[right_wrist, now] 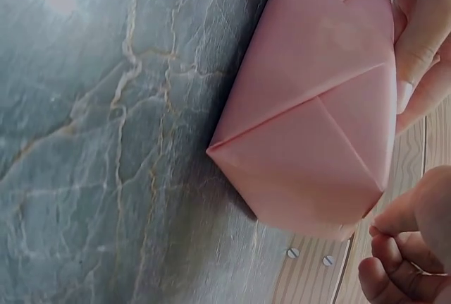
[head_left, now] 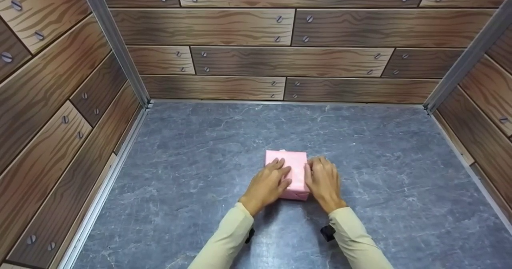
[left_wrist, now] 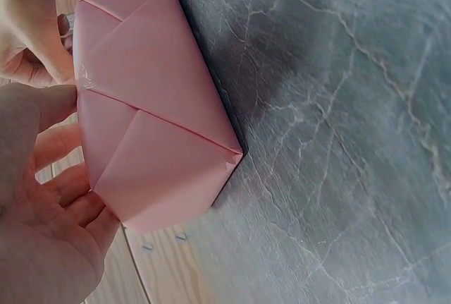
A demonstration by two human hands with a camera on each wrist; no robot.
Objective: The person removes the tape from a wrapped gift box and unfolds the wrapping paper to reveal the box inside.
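A box wrapped in pink paper (head_left: pixel 297 169) lies on the grey marbled tabletop. Folded flaps show on its near end (left_wrist: pixel 141 106) in the left wrist view. My left hand (head_left: pixel 267 183) rests on the top's left side, fingers extended across the paper. At the top's right edge is my right hand (head_left: pixel 325 181), its fingers curled. In the right wrist view, the right hand's thumb and index finger (right_wrist: pixel 389 221) come together beside the box corner. Whether anything thin lies between them is too small to tell.
Wood-plank patterned panels (head_left: pixel 240 61) with printed screws stand at the back and both sides. Metal corner posts (head_left: pixel 120 45) join them. The marbled tabletop (head_left: pixel 192 141) extends around the box on every side. Dark devices (head_left: pixel 328 233) sit under the wrists.
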